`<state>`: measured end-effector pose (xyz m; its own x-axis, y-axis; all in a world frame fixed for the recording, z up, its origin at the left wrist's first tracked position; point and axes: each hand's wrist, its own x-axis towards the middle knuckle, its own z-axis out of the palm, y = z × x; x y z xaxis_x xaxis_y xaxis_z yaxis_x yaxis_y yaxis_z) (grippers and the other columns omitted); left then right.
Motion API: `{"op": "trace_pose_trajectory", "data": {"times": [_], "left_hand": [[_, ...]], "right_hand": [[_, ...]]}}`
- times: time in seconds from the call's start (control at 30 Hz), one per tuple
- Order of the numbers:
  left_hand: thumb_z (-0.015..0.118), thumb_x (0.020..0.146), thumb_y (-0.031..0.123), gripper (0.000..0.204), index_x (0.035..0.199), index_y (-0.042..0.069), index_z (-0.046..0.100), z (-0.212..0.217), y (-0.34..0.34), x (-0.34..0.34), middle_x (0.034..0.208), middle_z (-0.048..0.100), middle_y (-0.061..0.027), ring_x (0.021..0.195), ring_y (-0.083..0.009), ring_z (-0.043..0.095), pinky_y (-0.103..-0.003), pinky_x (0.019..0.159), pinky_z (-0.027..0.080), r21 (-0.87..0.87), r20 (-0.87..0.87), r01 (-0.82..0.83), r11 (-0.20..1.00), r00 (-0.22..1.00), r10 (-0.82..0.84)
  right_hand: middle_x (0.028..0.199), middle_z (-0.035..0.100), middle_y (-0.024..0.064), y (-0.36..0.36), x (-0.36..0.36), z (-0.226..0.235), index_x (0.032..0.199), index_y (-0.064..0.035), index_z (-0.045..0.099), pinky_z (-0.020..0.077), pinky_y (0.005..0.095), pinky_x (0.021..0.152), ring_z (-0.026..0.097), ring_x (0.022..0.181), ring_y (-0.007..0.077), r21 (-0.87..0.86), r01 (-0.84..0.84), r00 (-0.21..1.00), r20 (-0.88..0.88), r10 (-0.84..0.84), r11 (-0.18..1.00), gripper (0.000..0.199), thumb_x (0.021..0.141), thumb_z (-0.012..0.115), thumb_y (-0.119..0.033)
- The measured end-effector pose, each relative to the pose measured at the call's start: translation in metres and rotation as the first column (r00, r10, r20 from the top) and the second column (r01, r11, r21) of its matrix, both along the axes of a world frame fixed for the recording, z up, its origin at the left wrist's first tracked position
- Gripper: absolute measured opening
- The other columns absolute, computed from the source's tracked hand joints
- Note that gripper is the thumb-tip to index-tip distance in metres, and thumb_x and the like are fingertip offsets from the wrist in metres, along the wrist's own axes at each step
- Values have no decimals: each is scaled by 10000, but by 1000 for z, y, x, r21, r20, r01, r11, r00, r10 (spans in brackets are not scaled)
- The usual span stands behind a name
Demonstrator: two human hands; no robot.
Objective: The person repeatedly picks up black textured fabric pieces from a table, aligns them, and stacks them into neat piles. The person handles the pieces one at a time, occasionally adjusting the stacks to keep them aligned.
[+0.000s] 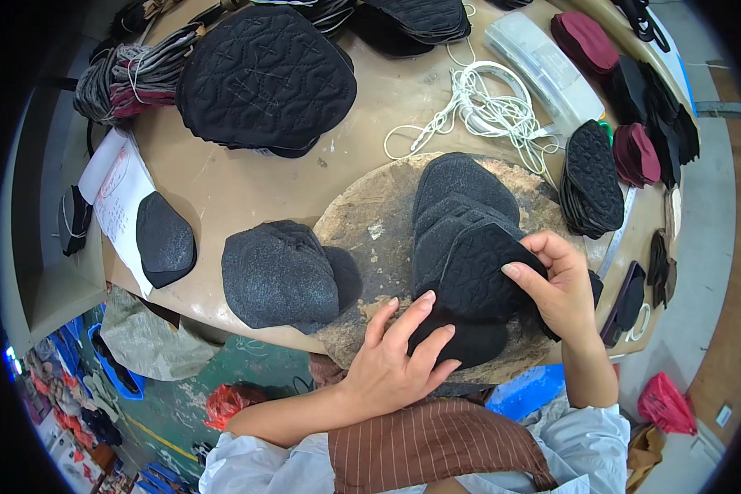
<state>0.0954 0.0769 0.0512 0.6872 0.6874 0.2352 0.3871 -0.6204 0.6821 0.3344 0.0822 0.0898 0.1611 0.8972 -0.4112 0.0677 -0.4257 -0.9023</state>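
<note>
Left hand lies flat, fingers spread, pinning the fanned stack of black quilted pieces on the worn round board at centre frame. Right hand pinches the top piece by its edge. Best, I judge, to keep pressing down and peel just one layer.

Pretty cluttered workshop corner. The desk is a rounded tan slab with a scuffed, stained top, plus a worn round board sitting near its front edge. Below on the left, the floor is green-painted concrete with a yellow line, crowded with blue crates and a red plastic bag. On the right it's grey floor beside brownish boards. Lighting is even and bright.
</note>
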Motion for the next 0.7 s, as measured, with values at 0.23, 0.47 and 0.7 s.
{"op": "trace_pose_trajectory", "data": {"times": [0.23,0.47,0.7], "left_hand": [[755,735,388,717,1296,25,495,3,1,5,1315,376,-213,1204,-310,401,-492,988,363,56,-145,36,998,989,-28],[684,781,435,673,1300,42,515,3,-1,6,1284,469,-164,1236,-242,439,-442,1020,332,76,-193,3,997,981,12],[708,710,481,580,1052,28,589,21,27,22,1413,431,-193,1274,-277,438,-476,1044,260,158,-299,169,973,947,-116]], "right_hand": [[891,656,29,-3,0,-3,965,15,585,478,200,738,591,831,57,12,8,1000,20,-9,1000,159,841,681,-8],[911,664,39,2,0,-1,969,24,593,482,211,758,597,858,67,-29,12,1000,29,-12,1000,184,825,700,-16],[849,671,45,3,0,-3,933,13,598,479,215,687,598,786,61,-8,0,996,91,1,1000,180,815,718,-51]]}}
